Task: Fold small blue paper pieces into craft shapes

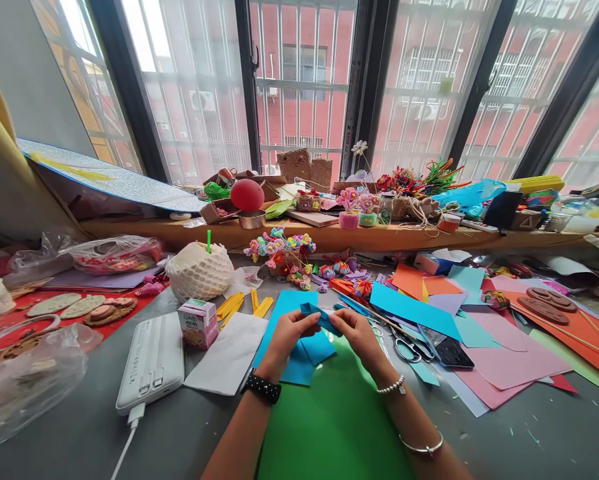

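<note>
Between both hands is a small folded piece of blue paper (321,316), held up over the work surface. My left hand (290,339) pinches its left end, with a black dotted band on the wrist. At its right end, my right hand (362,337) pinches it between thumb and fingers; a beaded bracelet and a bangle circle that arm. Beneath the hands lie flat blue paper sheets (298,368), partly covered by them. A green mat (332,427) extends below toward me. Scissors (408,348) rest to the right of my right hand.
On the left are a white power bank (152,360) with a cable, a small drink carton (198,324), white paper (229,353) and folded yellow strips (230,305). A phone (446,348) and coloured paper sheets (516,353) spread rightward. Behind stands a netted coconut (199,272) with a green straw.
</note>
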Motion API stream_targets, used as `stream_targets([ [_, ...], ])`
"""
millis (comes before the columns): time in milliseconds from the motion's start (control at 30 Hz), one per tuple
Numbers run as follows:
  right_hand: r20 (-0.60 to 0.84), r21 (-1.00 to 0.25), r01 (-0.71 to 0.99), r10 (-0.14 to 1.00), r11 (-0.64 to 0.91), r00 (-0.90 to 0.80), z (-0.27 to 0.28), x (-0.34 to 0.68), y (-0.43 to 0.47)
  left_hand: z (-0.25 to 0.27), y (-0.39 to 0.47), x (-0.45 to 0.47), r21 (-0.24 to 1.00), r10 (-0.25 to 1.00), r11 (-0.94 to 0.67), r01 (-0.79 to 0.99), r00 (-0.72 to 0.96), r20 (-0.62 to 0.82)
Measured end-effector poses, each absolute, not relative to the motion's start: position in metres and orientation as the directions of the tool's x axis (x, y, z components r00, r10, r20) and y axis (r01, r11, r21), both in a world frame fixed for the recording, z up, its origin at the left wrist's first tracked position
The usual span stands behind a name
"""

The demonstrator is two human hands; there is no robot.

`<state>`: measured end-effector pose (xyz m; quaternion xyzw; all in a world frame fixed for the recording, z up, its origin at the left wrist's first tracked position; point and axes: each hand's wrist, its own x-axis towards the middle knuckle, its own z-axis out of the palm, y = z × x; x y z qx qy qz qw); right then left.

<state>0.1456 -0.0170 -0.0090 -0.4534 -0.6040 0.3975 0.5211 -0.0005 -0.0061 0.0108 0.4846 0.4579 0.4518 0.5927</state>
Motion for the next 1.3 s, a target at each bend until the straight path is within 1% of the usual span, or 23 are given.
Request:
stream_targets([
  [67,0.261,-0.958,0.119,0.965,0.261,-0.012,-0.008,0.146,-0.017,0.012,-0.006,-0.002,0.988,0.976,0.140,-0.059,0.179,-0.128],
  [200,0.199,-0.972,0.113,0.977,0.208,-0.081,-0.006,0.148,-0.018,0.013,-0.004,-0.006,0.996,0.972,0.090,-0.029,0.221,-0.081],
  [267,0.193,-0.971,0.128,0.978,0.202,-0.081,-0.006,0.149,-0.017,0.013,-0.003,-0.009,0.996,0.968,0.083,-0.029,0.242,-0.073],
  [400,0.190,-0.978,0.082,0.980,0.194,-0.060,-0.005,0.152,-0.017,0.014,-0.002,-0.010,0.990,0.969,0.125,-0.070,0.224,-0.107],
  [600,0.180,-0.984,-0.009,0.978,0.180,-0.109,-0.004,0.156,-0.018,0.015,-0.002,-0.013,0.978,0.957,0.165,-0.128,0.259,-0.128],
  [800,0.169,-0.984,-0.080,0.982,0.162,-0.090,-0.002,0.158,-0.018,0.017,-0.003,-0.014,0.982,0.948,0.109,-0.156,0.312,-0.056],
  [1033,0.150,-0.987,-0.070,0.988,0.146,-0.043,0.000,0.157,-0.020,0.019,-0.006,-0.012,0.976,0.955,0.144,-0.165,0.280,-0.094],
  [1200,0.181,-0.983,0.001,0.983,0.182,-0.039,-0.002,0.156,-0.018,0.015,-0.004,-0.015,0.968,0.939,0.191,-0.164,0.316,-0.131],
  [1300,0.198,-0.979,0.038,0.980,0.199,-0.038,-0.005,0.156,-0.017,0.012,-0.002,-0.015,0.970,0.942,0.186,-0.156,0.309,-0.132],
])
